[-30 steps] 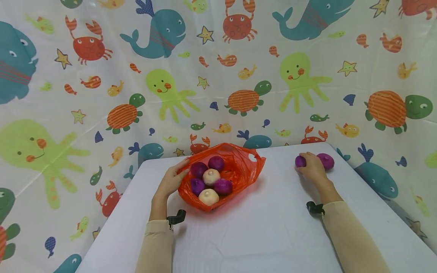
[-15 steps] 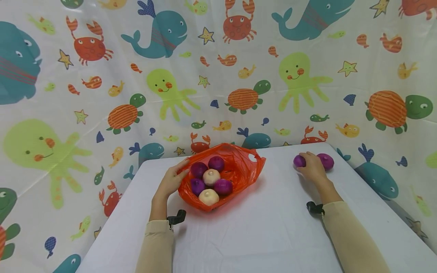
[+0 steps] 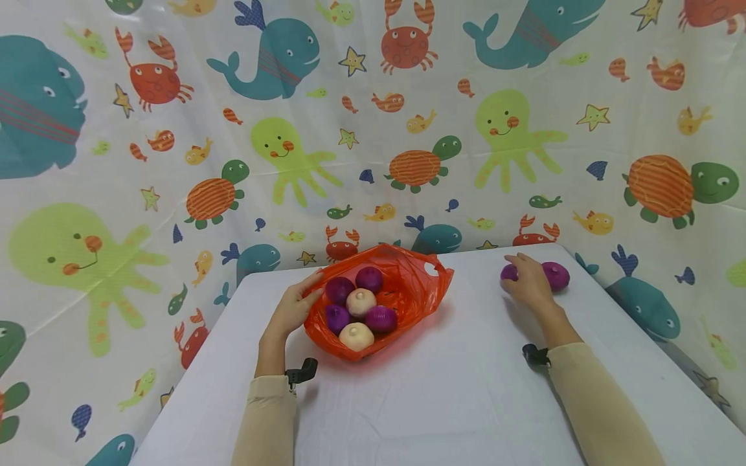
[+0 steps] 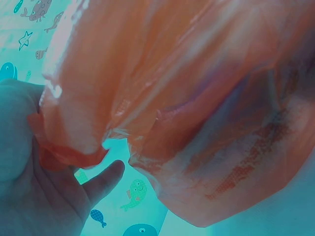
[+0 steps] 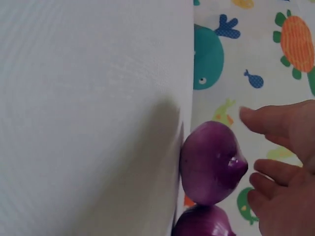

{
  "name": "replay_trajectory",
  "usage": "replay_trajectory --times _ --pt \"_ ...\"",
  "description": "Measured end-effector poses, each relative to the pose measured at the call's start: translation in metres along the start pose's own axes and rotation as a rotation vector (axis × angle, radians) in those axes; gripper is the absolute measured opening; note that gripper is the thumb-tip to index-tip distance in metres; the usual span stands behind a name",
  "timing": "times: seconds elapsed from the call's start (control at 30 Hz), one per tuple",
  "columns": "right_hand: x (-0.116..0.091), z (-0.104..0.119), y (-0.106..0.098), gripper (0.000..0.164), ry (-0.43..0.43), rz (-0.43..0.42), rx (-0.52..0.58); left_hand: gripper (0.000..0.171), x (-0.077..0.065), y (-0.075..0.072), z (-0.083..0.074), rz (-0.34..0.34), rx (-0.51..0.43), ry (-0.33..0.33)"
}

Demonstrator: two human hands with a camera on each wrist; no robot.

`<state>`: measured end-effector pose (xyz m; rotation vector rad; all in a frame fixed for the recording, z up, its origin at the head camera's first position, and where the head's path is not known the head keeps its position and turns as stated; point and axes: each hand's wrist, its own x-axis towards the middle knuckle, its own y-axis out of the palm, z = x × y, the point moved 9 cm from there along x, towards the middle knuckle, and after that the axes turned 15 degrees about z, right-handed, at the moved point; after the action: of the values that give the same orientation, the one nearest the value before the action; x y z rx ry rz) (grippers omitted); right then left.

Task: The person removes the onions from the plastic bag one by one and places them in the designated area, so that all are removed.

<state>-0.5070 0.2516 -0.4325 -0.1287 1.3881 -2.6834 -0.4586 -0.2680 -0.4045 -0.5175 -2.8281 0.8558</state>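
Note:
An open red plastic bag [image 3: 416, 291] sits on the table with several purple onions [image 3: 381, 319] and two pale, white onions [image 3: 357, 336] inside. My left hand [image 3: 291, 307] holds the bag's left rim; in the left wrist view the translucent film hangs between the thumb and an extended finger [image 4: 106, 182]. At the far right lie two more purple onions, the nearer to the bag [image 3: 509, 272] partly behind my right hand [image 3: 531, 285], the other [image 3: 555, 276] just beyond it. In the right wrist view, the right hand's spread fingers stand slightly apart from an onion [image 5: 211, 163].
White cloth covers the table [image 3: 454, 388], whose right edge runs close past the loose onions. Behind it hangs a curtain [image 3: 361, 149] printed with sea animals. A small black camera sits on each wrist, beside beige sleeves.
My right hand has loosened from the nearer purple onion and lifted slightly, its fingers now spread. That onion has shifted a little to the left. The left hand and bag stay put.

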Motion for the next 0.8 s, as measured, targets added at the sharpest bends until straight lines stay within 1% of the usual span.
replay_trajectory --times 0.17,0.3,0.43,0.6,0.8 --pt "-0.002 0.021 -0.005 0.062 -0.100 -0.092 -0.002 0.051 -0.001 0.001 -0.001 0.004 -0.011 0.000" --pt "-0.005 0.044 -0.006 0.060 -0.156 -0.180 0.004 0.052 0.000 0.001 -0.001 0.008 -0.012 0.009" --pt "-0.009 0.069 -0.007 0.056 -0.219 -0.244 0.033 0.052 0.001 0.001 0.000 0.007 -0.016 0.012" --pt "-0.015 0.100 -0.004 0.052 -0.301 -0.281 0.074 0.051 0.001 0.001 -0.001 0.003 -0.013 0.004" --pt "-0.018 0.131 0.003 0.052 -0.409 -0.293 0.070 0.051 0.000 0.000 -0.001 -0.005 -0.015 -0.010"
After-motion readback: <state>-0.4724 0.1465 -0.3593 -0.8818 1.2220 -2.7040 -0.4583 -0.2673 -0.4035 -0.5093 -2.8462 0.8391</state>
